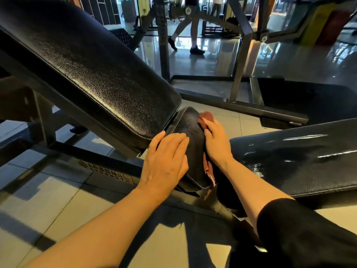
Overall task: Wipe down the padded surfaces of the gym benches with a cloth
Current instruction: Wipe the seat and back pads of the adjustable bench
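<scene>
Your right hand [216,141] presses the soft, limp cloth [206,118] against the seat pad's [190,132] right side; keep it bunched under your palm. Your left hand [166,157] lies flat, bracing the firm, slick pad.

A gym, black padded bench [92,74] on a steel frame at left, machine uprights [164,45] top centre, glossy tiled floor [202,60], person walking [190,26] at top

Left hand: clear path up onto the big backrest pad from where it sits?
Probably yes. The left hand lies flat on the seat pad, fingertips at the backrest pad's lower edge; nothing lies between them. The right hand holds the cloth off to the side.
</scene>
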Demonstrator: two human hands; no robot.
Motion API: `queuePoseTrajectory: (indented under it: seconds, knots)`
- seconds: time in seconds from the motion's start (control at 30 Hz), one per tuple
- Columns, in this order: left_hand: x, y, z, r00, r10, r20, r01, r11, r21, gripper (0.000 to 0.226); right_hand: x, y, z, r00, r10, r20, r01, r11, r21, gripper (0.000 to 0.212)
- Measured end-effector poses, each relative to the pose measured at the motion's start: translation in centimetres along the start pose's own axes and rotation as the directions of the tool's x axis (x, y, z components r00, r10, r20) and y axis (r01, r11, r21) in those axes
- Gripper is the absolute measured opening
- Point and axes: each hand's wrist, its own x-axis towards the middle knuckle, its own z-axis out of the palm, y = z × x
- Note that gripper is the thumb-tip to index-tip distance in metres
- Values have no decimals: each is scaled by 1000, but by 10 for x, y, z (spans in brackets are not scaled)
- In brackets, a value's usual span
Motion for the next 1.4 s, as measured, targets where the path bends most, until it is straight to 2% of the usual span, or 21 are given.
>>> queuePoseTrajectory:
  seconds: [0.07,0.1,0.17,0.27,0.3,0.4,0.47,0.6,0.73,0.83,0.93,1.0,1.1,1.17,1.27,1.33,1.4]
  knots:
    - [-4,0,-4,1000,7,23,-7,1000,-17,37,-4,8,-3,978,202,-54,-204,979,-28,39]
    - [-6,-1,-7,999,17,33,-17,1000,-26,38,-7,5,-2,970,234,-62,-235,972,-22,38]
    - [-10,-4,-13,998,39,41,-37,999,-35,39,-9,-16,2,988,145,-47,-144,989,30,38]
    - [-16,-9,-22,999,31,37,-28,998,-57,41,-9,-47,9,989,-114,92,112,993,33,39]
    - [-19,-10,-26,999,21,41,-18,998,-66,42,-5,-48,10,984,-132,120,129,991,32,40]
    - [-28,-10,-36,997,-9,77,15,997,-75,44,0,-43,10,996,-17,82,15,1000,24,46]
    - [-34,-11,-42,993,-15,114,23,997,-71,46,-14,-49,9,998,23,63,-22,1000,-13,41]
    - [-41,-15,-48,983,-12,183,31,994,-102,50,-68,-64,6,989,-121,81,121,993,8,40]
    - [-40,-7,-54,981,-65,182,97,981,-170,47,-116,-65,-6,956,-245,160,243,969,37,47]
    - [-42,-3,-57,980,-70,188,112,969,-221,40,-122,-53,-20,941,-271,204,292,953,-81,55]
    - [-44,-6,-61,975,-58,215,108,967,-230,42,-113,-44,-33,991,-127,27,130,975,-181,50]
    - [-44,-7,-64,973,-72,220,124,964,-234,43,-110,-49,-37,996,-3,-84,-10,989,-148,50]
    - [-44,-6,-66,975,-94,202,142,961,-236,39,-104,-65,-34,983,74,-166,-87,994,-70,44]
    - [-46,-4,-66,976,-98,194,144,960,-241,39,-104,-78,-27,987,92,-135,-98,994,-40,41]
    - [-48,-6,-68,975,-104,196,150,959,-239,44,-113,-86,-17,998,64,12,-65,996,63,59]
    - [-47,-8,-69,977,-105,186,147,961,-234,45,-118,-83,-15,999,30,28,-33,992,124,68]
    - [-46,-8,-70,978,-109,176,149,960,-235,45,-119,-76,-15,1000,-10,-3,10,992,123,68]
